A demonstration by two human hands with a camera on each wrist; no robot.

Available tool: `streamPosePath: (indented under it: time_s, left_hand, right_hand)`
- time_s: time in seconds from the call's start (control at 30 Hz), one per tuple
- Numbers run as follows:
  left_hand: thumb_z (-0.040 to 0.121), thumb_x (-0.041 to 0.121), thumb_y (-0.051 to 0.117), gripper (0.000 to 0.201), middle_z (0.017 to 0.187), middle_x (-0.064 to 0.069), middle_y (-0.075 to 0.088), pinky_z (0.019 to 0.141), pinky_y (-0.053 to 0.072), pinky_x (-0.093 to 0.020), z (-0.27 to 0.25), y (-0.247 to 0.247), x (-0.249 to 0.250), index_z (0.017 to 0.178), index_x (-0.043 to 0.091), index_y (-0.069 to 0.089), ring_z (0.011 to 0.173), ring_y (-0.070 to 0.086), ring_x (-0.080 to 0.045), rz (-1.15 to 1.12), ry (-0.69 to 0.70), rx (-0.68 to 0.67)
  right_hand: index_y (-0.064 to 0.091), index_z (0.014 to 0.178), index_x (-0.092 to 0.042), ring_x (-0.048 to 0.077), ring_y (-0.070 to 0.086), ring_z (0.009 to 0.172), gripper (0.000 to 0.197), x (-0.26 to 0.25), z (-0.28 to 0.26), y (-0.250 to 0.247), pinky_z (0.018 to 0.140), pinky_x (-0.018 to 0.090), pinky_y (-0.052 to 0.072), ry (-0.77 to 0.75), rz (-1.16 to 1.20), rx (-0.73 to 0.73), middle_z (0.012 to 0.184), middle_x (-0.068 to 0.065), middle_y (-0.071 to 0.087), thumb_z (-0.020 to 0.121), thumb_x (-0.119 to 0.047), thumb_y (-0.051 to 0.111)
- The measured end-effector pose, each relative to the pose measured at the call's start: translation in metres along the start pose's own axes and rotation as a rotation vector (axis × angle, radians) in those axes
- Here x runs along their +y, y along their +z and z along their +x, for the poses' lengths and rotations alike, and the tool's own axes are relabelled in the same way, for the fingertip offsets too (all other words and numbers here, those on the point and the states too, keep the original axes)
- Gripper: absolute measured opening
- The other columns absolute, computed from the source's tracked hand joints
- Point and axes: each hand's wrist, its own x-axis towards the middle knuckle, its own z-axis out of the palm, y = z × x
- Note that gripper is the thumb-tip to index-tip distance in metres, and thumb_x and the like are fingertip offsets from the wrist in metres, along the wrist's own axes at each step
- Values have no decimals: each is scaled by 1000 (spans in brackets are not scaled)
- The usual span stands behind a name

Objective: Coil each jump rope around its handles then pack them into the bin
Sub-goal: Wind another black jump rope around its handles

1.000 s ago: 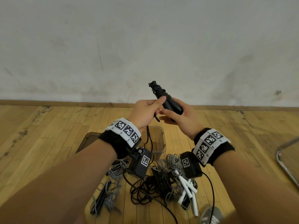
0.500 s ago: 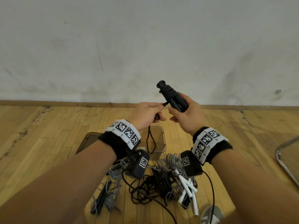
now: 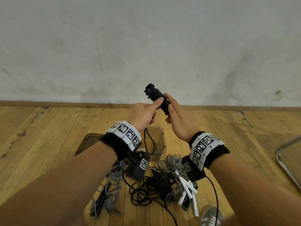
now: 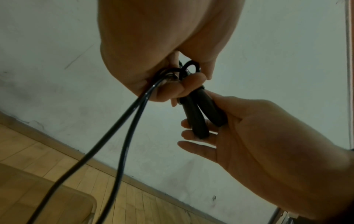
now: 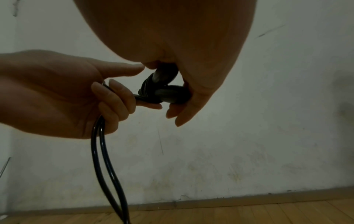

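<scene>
A black jump rope's two handles (image 3: 163, 103) are held side by side in front of the wall, tips pointing up and left, with cord coiled (image 3: 154, 94) round their upper part. My right hand (image 3: 177, 118) pinches the handles' lower ends (image 4: 201, 121) between thumb and fingers. My left hand (image 3: 144, 112) grips the loose doubled cord (image 4: 122, 128) in curled fingers, its forefinger laid against the coil (image 5: 147, 89). The cord (image 3: 147, 141) hangs down into the clear bin (image 3: 163, 141) on the floor below.
Below my wrists lies a tangle: grey rope (image 3: 171, 162) with white handles (image 3: 187, 186), a loose black rope (image 3: 146, 190), and a grey rope with black handles (image 3: 104, 196). A metal chair frame (image 3: 283, 160) stands at the right. A shoe (image 3: 210, 216) shows at the bottom.
The handle bundle has shifted a little left and tilted. My left forefinger now lies on the coil, and my right fingers have straightened along the handles.
</scene>
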Motion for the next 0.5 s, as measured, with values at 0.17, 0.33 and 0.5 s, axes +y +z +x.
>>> streamPosePath:
  time_s: [0.17, 0.33, 0.5]
  left_hand:
    - [89, 49, 73, 44, 56, 3, 49, 51, 39, -20, 0, -1, 1, 90, 6, 78, 49, 45, -11, 1, -4, 50]
    - [93, 43, 72, 40, 58, 4, 49, 50, 37, -19, -1, -3, 4, 91, 4, 76, 49, 42, -8, 3, 31, -42]
    - [97, 39, 67, 34, 58, 7, 51, 49, 39, -16, -3, -3, 6, 79, 11, 70, 49, 46, -6, 11, 68, -105]
  right_hand:
    - [38, 155, -32, 17, 62, 88, 47, -4, 3, -1, 91, 45, 54, -57, 39, -49, 109, -3, 66, 109, -22, 42]
    - [50, 145, -36, 21, 64, 88, 48, -5, 5, -5, 94, 41, 58, 104, 350, -31, 107, 9, 62, 102, -18, 57]
    - [55, 140, -19, 21, 69, 91, 37, -7, 4, -1, 98, 50, 56, 220, 512, -124, 111, 18, 69, 105, -32, 53]
